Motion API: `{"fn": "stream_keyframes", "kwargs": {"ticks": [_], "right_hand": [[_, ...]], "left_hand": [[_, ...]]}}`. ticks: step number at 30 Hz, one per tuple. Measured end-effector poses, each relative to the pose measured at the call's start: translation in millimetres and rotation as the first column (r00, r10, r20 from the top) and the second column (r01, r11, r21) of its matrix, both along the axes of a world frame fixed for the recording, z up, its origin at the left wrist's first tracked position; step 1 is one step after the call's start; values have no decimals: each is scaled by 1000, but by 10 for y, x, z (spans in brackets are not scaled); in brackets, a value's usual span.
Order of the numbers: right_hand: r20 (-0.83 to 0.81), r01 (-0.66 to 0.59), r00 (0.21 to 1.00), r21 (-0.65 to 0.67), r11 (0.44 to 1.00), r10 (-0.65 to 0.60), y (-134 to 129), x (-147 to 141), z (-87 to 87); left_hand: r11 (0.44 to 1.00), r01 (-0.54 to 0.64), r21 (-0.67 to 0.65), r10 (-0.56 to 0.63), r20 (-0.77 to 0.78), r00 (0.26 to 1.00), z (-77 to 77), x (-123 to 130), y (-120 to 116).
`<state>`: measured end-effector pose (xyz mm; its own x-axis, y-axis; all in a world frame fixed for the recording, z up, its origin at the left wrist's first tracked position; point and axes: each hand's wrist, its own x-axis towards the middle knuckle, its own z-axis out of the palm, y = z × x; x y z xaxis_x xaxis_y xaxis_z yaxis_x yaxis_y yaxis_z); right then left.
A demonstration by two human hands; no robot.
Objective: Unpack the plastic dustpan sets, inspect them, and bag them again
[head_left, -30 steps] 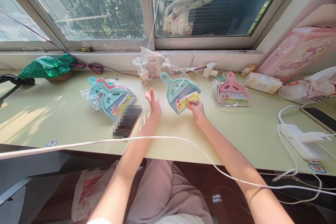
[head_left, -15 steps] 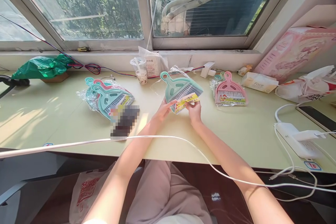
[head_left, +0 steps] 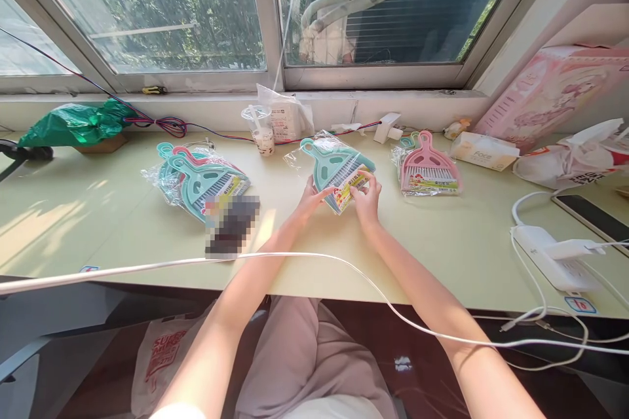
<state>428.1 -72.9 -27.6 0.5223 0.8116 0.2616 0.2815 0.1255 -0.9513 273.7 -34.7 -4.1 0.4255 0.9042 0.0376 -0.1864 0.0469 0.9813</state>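
Observation:
Between my hands is a teal dustpan and brush set (head_left: 327, 169) in a clear plastic bag, with a yellow printed label across its bristle end. My left hand (head_left: 314, 201) grips its lower left edge, thumb lying toward the label. At the lower right corner, my right hand (head_left: 366, 200) has its fingers closed on the set beside the label. To the left lies a pile of bagged teal and pink dustpan sets (head_left: 206, 177). Off to the right is a pink dustpan set (head_left: 428, 167) in its bag, with a green handle showing behind it.
A lidded drink cup (head_left: 263, 134) stands by the window. A blurred dark object (head_left: 233, 226) lies left of my forearm. A white cable (head_left: 314, 254) crosses above my forearms. At right are a power strip (head_left: 555, 258), a phone (head_left: 594, 219) and a tissue box (head_left: 484, 150).
The teal set has tipped lower toward the table and its label has turned to a steeper slant. My right fingers have shifted up along its right edge. The other sets stay put.

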Motion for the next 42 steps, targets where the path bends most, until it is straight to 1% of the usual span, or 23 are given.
{"fn": "stream_keyframes", "kwargs": {"ticks": [3, 4, 6, 9, 11, 14, 16, 18, 20, 22, 23, 24, 26, 27, 29, 32, 34, 36, 39, 42], "right_hand": [[-44, -19, 999, -55, 998, 16, 3, 23, 31], [-29, -24, 999, -68, 997, 22, -2, 20, 46], [51, -7, 999, -107, 994, 12, -20, -1, 81], [192, 91, 980, -210, 974, -50, -43, -58, 118], [247, 144, 966, -255, 956, -80, -40, -94, 115], [294, 129, 955, -270, 954, -46, -15, -126, 76], [301, 91, 953, -268, 959, -7, -8, -140, 50], [274, 73, 962, -244, 967, -4, -20, -152, 35], [206, 97, 977, -181, 979, -59, -45, -159, 25], [66, 132, 990, -120, 984, -125, -61, -144, 9], [-33, 134, 990, -114, 984, -139, -60, -125, -2], [-140, 116, 981, -129, 985, -134, -52, -99, -15], [-327, 20, 941, -192, 981, -83, -20, -32, -37], [-391, -38, 919, -216, 976, -51, -1, 5, -41], [-460, -138, 888, -227, 964, 18, 33, 75, -28], [-521, -284, 843, -211, 935, 138, 53, 162, 41], [-560, -390, 801, -215, 895, 214, 50, 209, 99], [-582, -462, 771, -229, 857, 260, 44, 248, 143], [-579, -509, 764, -271, 817, 284, 41, 289, 177], [-537, -480, 803, -327, 814, 258, 45, 313, 200]], "left_hand": [[1000, -6, -14, 7, 21, 1000, 23, -9, -1], [1000, -8, -13, 9, 27, 1000, 32, -11, -4], [1000, -8, -4, 8, 26, 1000, 49, -12, -16], [1000, 19, -4, -19, -5, 1000, 63, -5, -41], [998, 49, -25, -49, -9, 999, 57, 6, -54], [997, 60, -57, -60, 12, 998, 26, 30, -60], [998, 16, -65, -15, 24, 1000, 1, 47, -58], [997, -48, -66, 50, 35, 998, -20, 63, -53], [994, -88, -56, 92, 59, 994, -34, 76, -46], [995, -96, -40, 99, 87, 991, -46, 84, -36], [995, -98, -34, 101, 96, 990, -51, 85, -30], [995, -99, -30, 102, 103, 990, -54, 83, -22], [994, -102, -24, 104, 106, 989, -54, 71, -6], [994, -104, -19, 106, 104, 989, -49, 60, 2], [995, -98, -4, 98, 95, 991, -33, 35, 16], [995, -99, 27, 97, 80, 992, -6, -1, 41], [990, -127, 55, 122, 87, 989, -1, -18, 64], [985, -153, 84, 144, 100, 984, -11, -29, 93], [982, -148, 119, 135, 108, 985, -44, -38, 132], [981, -136, 138, 123, 101, 987, -70, -38, 148]]}}
